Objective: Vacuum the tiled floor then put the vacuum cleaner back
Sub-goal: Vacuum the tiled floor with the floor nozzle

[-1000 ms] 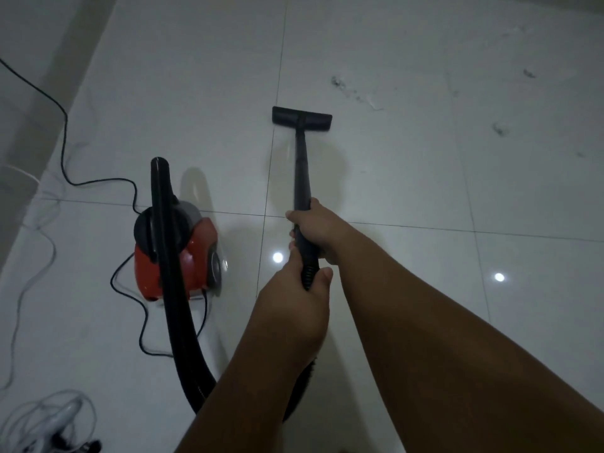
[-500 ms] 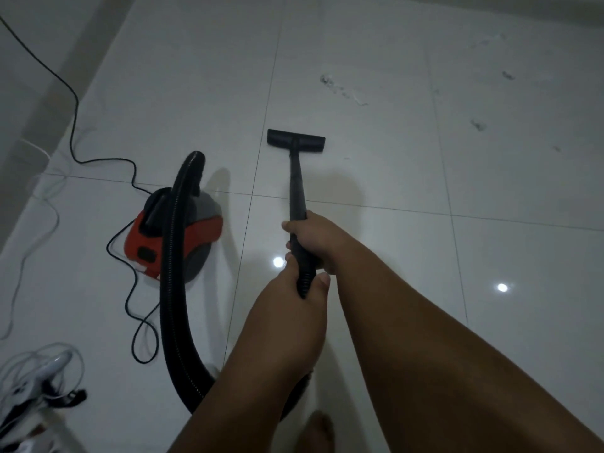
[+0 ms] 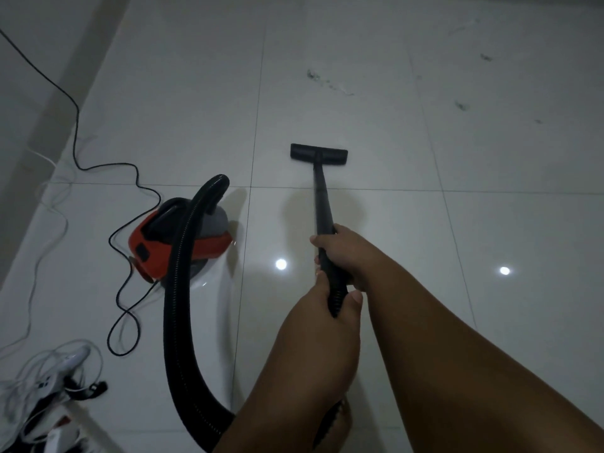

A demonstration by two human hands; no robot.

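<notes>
The black floor nozzle (image 3: 319, 155) has slid back toward the person since a second ago, drawing away from the dirt streaks (image 3: 328, 82) on the far tile, while the red canister vacuum (image 3: 178, 241) has turned and now sits angled on the white tiled floor (image 3: 490, 223). Both hands are wrapped closed around the vacuum's black wand (image 3: 323, 204): the right hand (image 3: 343, 253) grips the rigid tube higher up, and the left hand (image 3: 322, 318) is closed just below it where the ribbed hose (image 3: 178, 289) begins, thumb pressed along the side. The nozzle lies flat on the tile just beyond a grout line. The hose arches up from the canister, loops down near the person's feet and passes behind the left forearm. A black power cord (image 3: 76, 125) snakes from the canister toward the wall at left. White cables and a power strip (image 3: 49, 377) lie tangled in the lower left corner. More dark specks (image 3: 462, 106) dot the tile to the right, well apart from the nozzle. Two ceiling lights reflect as bright dots on the glossy floor.
</notes>
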